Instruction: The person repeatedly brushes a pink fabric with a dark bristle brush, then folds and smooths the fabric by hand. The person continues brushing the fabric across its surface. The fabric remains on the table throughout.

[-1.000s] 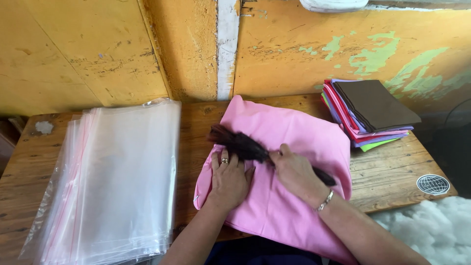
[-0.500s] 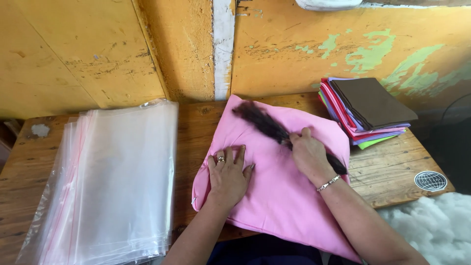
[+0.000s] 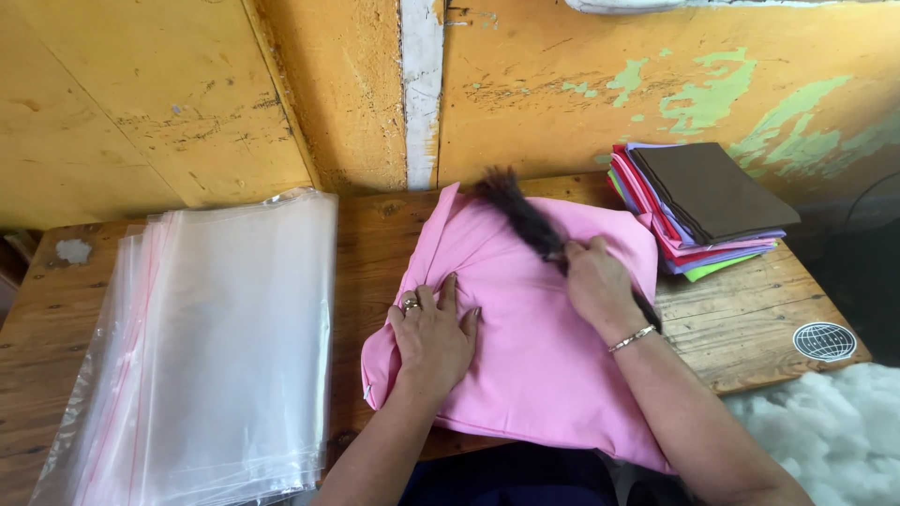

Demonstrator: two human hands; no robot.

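The pink cloth point(image 3: 534, 347) is lying on the wooden table point(image 3: 750, 319), front and centre, its near edge hanging over toward the person. It is looking soft and matte, folded into a rough square, with a flap turning up at the far left corner. The dark brush point(image 3: 525, 217) is sweeping across its far side, bristles blurring with the motion. The right hand point(image 3: 600, 286) is wrapping its fingers closed around the brush handle; the left hand point(image 3: 433, 335) is lying flat, fingers spread, pressing the cloth down. Doing this well, I'd judge, is about keeping that flat palm firm so the fabric isn't bunching, and stroking away from it in long, even passes. To the left, a stack of clear plastic bags point(image 3: 216, 347) is waiting; at the far right corner, a pile of folded coloured cloths point(image 3: 703, 201) is sitting; white stuffing point(image 3: 825, 422) is showing below the table edge.
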